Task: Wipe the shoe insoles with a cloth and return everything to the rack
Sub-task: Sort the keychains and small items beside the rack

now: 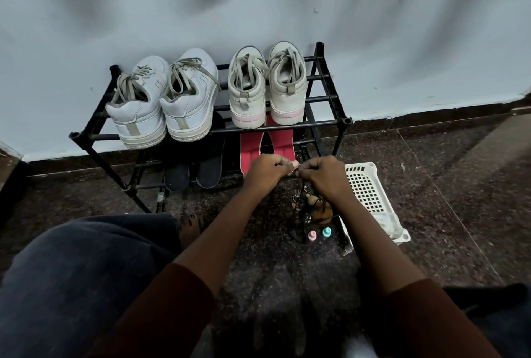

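A black two-tier shoe rack (330,99) stands against the wall. Its top shelf carries a white sneaker pair (163,102) on the left and a cream pair with pink soles (267,87) on the right. On the lower shelf lie two dark insoles (192,171) and two red insoles (267,145). My left hand (265,169) and my right hand (323,175) meet in front of the red insoles, both pinching a small dark item between the fingertips; what it is I cannot tell. No cloth is visible.
A white perforated plastic basket (370,196) lies on the speckled floor to the right. Beneath my right wrist sit a keychain cluster (314,208), a small pink piece (311,235) and a teal piece (326,232). My knee in dark trousers fills the lower left.
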Tool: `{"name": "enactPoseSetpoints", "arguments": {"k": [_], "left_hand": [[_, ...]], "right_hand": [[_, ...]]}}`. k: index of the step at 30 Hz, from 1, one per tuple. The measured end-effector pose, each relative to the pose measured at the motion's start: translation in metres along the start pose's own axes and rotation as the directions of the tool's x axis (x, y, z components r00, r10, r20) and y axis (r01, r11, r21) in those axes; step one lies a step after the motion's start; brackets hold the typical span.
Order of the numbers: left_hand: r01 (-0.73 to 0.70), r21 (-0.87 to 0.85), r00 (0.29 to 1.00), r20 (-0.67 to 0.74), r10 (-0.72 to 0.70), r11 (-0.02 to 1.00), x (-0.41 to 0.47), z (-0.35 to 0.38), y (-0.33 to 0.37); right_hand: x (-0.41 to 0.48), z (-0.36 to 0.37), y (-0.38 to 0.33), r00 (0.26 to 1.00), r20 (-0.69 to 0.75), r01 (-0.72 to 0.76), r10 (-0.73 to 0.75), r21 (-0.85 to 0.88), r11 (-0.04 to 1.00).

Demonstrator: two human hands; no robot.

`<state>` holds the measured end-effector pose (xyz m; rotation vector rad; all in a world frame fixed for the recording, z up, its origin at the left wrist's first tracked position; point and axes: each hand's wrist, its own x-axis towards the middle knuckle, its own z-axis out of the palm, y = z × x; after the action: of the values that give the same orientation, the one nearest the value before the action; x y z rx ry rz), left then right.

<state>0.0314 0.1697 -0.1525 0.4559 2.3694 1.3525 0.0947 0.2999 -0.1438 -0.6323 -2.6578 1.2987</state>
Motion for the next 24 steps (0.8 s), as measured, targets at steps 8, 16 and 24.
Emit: {"name": "enactPoseSetpoints", "arguments": {"k": [8, 16, 24], "left_hand": [[0.057, 0.215, 0.998, -0.003, -0.058, 0.975, 0.001, -0.013, -0.013], [0.058, 0.070, 0.998, 0.018, -0.059, 0.996, -0.002, -0.011, -0.005], [0.065, 0.005, 0.997, 0.039, -0.065, 0.998, -0.002, -0.006, -0.003]], "right_hand": [[0.005, -0.016, 0.023, 0.973, -0.173, -0.155, 0.153, 0.002, 0.988], [0.002, -0.013, 0.021, 0.991, -0.009, -0.137, 0.137, -0.071, 0.988], [0.001, -0.004, 0.002, 0.995, -0.022, 0.091, -0.092, -0.063, 0.994]]}}
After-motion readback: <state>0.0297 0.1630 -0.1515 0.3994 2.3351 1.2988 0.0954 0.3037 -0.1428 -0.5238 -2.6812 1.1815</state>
